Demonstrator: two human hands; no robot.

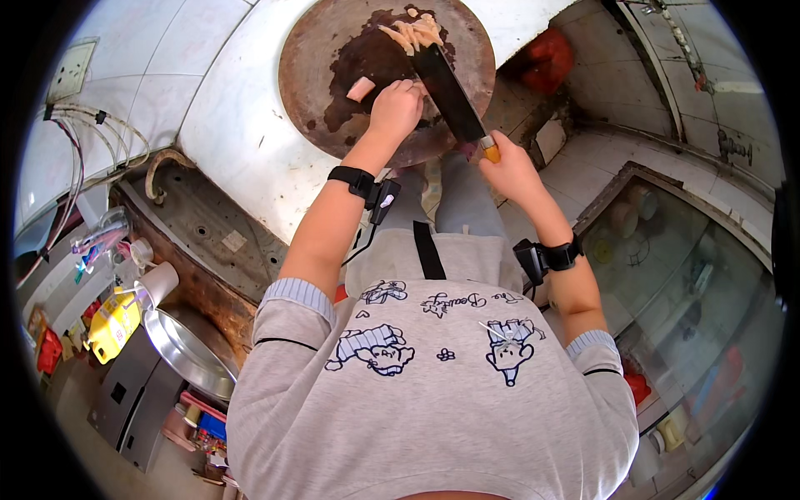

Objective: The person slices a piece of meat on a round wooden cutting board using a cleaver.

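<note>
My right hand (512,167) grips the yellow handle of a cleaver (449,94). Its dark blade slants up and to the left across a round chopping board (306,69). Close beside the blade, the curled fingertips of my left hand (396,111) press on a piece of pale pink meat, mostly hidden under them. A separate meat chunk (360,89) lies on the board to the left of that hand. Cut strips of meat (415,32) are heaped by the blade's far end. A dark wet patch spreads over the middle of the board.
The board rests on a white counter (244,125). At the left is a sink (212,219) with a curved faucet (159,175), then a metal basin (187,350) and a yellow bottle (114,325). A glass-topped cabinet (669,269) stands at the right. A red bag (547,59) sits beyond the counter.
</note>
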